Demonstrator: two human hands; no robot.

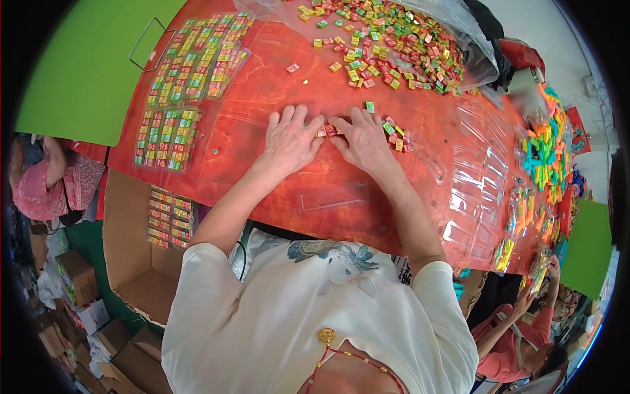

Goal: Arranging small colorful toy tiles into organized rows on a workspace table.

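Observation:
Just in front of me on the red table, my left hand (pixel 293 140) and my right hand (pixel 363 140) come close together, palms down. Between their thumbs and forefingers is a short row of small red and yellow candy-like boxes (pixel 330 131). Each hand pinches an end of that row; the other fingers reach forward over the tabletop. A green little box (pixel 370 106) lies just beyond my right hand, and a loose cluster of mixed little boxes (pixel 396 134) sits to its right. Nearer to me lies a clear plastic tray (pixel 333 197).
A big pile of colored little boxes (pixel 420 49) spreads at the far side. Filled clear trays (pixel 167 139) are stacked at left, above a cardboard box (pixel 131 236). Empty clear trays (pixel 474 190) and bright plastic pieces (pixel 545 157) lie right. Another person (pixel 518 335) works at lower right.

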